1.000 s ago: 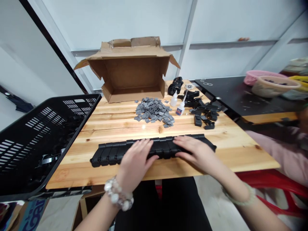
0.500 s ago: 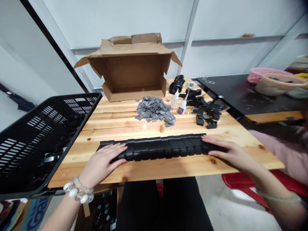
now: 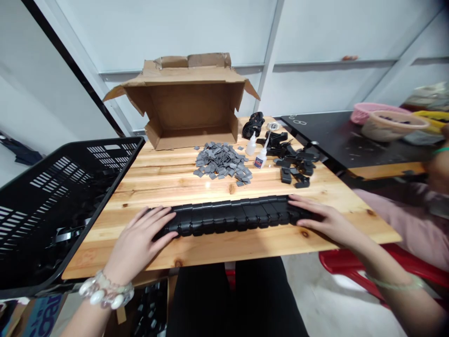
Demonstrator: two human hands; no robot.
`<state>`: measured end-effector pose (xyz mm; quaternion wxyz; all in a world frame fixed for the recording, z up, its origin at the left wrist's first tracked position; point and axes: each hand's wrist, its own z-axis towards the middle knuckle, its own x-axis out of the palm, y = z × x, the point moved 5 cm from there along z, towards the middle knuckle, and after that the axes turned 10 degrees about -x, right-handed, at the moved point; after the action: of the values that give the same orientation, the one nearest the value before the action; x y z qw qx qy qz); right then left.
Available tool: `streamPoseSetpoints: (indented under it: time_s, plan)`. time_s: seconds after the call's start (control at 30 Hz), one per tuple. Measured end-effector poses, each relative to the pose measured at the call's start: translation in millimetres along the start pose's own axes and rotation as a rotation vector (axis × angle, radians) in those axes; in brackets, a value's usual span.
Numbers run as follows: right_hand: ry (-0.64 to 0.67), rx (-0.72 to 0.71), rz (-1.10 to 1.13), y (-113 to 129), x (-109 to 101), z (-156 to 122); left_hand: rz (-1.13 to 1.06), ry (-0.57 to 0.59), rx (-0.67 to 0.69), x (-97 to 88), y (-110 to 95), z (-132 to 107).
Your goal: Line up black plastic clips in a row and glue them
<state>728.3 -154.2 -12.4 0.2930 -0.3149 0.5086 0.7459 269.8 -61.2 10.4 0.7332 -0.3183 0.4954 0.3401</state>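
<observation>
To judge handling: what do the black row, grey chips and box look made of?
Black row: probably plastic, smooth, semi-gloss, by its bright highlights. Grey chips: perhaps plastic or rubber, dull, by their even grey; the look leaves it open. Box: cardboard, matt brown, by its creases.

Black row (image 3: 224, 219): many like pieces (image 3: 242, 216), narrow, side by side, neighbours touching. Plastic-looking, mild gloss on the upper faces. Seams run front to back, plain between neighbours. Rear edge a line of narrow lips, slightly stepped from one to the next; front edge knobbly, rounded at each unit. Lies on the wood bench (image 3: 206, 250), close to the near edge and roughly parallel with it, long axis left to right. Nearly straight. Both ends partly covered; full count not readable.
</observation>
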Motion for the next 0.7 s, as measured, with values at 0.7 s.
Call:
streamPoseSetpoints:
  time_s: [0.7]
  plan:
    - [0.014,-0.047,-0.023,10.1,-7.6,27.2,-0.086,-0.016,-0.105,-4.7,27.0,-10.9]
